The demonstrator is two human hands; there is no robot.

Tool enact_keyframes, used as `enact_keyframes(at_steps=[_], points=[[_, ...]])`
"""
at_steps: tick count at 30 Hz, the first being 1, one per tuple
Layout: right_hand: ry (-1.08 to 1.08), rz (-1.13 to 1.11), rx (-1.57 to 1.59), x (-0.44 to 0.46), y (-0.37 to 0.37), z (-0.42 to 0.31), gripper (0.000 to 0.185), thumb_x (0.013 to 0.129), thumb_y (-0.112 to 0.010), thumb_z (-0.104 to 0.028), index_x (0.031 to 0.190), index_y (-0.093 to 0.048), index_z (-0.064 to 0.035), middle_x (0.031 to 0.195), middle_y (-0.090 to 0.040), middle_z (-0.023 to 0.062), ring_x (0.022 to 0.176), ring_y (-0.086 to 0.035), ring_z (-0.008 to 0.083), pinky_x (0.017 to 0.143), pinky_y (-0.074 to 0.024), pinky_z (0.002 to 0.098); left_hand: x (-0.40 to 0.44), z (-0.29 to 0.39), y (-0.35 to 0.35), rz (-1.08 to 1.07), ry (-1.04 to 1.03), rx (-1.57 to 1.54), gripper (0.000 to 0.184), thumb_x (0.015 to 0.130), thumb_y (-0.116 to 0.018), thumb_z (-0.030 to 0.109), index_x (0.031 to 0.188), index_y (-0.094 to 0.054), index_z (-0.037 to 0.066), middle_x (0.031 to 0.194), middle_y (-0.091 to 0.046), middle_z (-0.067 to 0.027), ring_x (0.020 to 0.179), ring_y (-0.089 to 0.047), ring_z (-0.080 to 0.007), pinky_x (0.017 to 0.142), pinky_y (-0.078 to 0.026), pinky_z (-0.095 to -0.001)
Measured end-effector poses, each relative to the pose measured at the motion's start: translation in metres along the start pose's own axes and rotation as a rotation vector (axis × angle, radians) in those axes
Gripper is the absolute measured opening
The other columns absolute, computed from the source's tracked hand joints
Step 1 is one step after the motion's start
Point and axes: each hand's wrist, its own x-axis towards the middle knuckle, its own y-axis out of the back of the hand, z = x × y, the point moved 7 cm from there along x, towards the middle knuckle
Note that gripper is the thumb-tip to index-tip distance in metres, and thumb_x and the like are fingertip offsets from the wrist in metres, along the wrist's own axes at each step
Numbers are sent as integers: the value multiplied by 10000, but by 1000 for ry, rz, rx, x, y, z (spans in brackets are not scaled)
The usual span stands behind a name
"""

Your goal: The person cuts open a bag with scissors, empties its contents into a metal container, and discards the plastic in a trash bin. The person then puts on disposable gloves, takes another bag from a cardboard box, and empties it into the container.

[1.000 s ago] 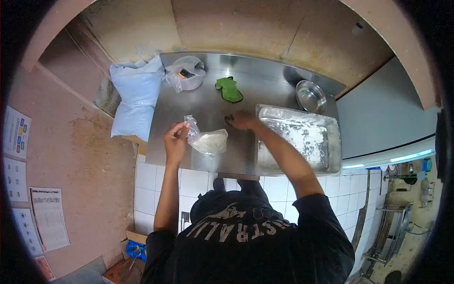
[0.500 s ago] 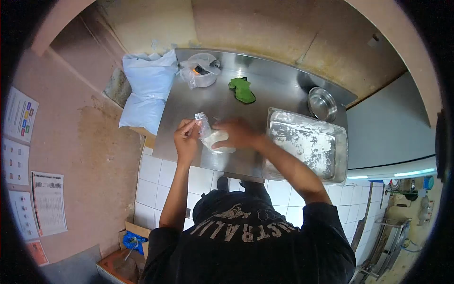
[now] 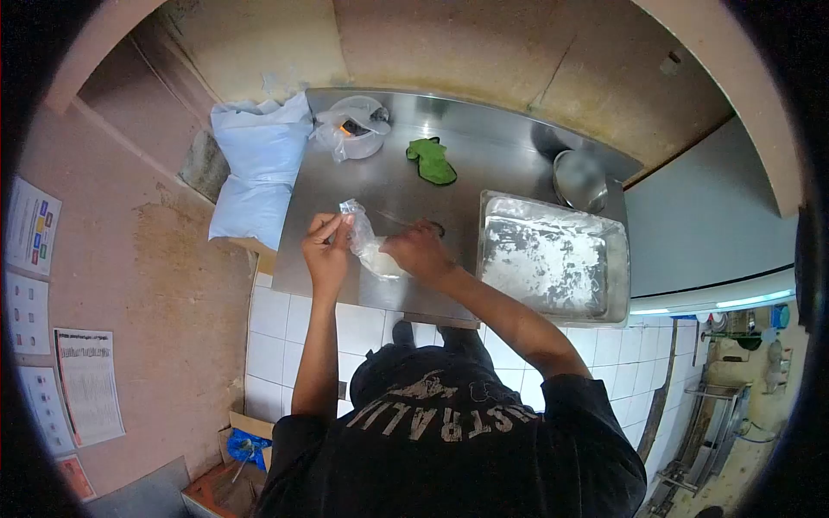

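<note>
A clear plastic bag [image 3: 363,235] of white powder or dough lies near the front of the steel table [image 3: 345,186]. My left hand [image 3: 326,252] pinches its gathered top end between thumb and fingers. My right hand [image 3: 420,250] is closed at the bag's right side, thumb touching the white contents. A thin line and a dark rounded end [image 3: 440,230] show on either side of its fingers, perhaps a slim tool. What the right fingers grip is hidden.
A large metal tray [image 3: 553,259] with white powder residue stands to the right, with a round steel bowl [image 3: 580,181] behind. Further back are a green cloth [image 3: 432,161] and a plastic tub [image 3: 363,142]. White sacks [image 3: 259,173] are stacked at the left.
My right hand, blurred and spread over the bag before, now has its fingers drawn in at the bag's right side. The left hand keeps its pinch on the top end.
</note>
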Motion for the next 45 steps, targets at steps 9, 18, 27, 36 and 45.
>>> enact_keyframes(at_steps=[9,18,27,36,45], points=[[79,143,27,-12,-3,-2,146,907,-598,-206,963,-703,-121,941,-718,72,952,-683,238,986,-431,448,17,-10,61,342,11,-138,130,938,-683,119,952,-719,-5,898,-582,-7,768,-575,-71,652,-590,-250],[20,25,32,-5,16,-8,169,892,-622,-238,975,-698,-112,919,-708,92,932,-684,268,949,-434,464,15,-31,97,496,160,-290,192,950,-672,177,948,-699,-14,900,-628,-32,818,-593,-98,661,-631,-331],[10,-170,-72,13,-7,-6,214,915,-611,-283,893,-714,-98,928,-703,107,930,-680,308,925,-448,549,-13,-142,106,496,386,-450,208,960,-619,116,1135,-553,24,880,-623,-135,714,-689,-247,625,-636,-393],[159,-41,-141,-4,8,-13,140,899,-614,-236,891,-725,-151,907,-713,40,925,-678,252,984,-400,500,-73,-211,19,-49,212,-305,339,923,-485,-8,1248,-559,52,1126,-592,-81,751,-672,-154,665,-551,-243],[195,84,-1,-40,138,-10,114,848,-665,-226,908,-738,-162,914,-713,4,909,-653,159,934,-377,369,-66,-12,-36,-579,19,-16,843,693,-880,168,1378,-421,-5,1326,-531,-144,1279,-496,-277,1078,-400,-405]])
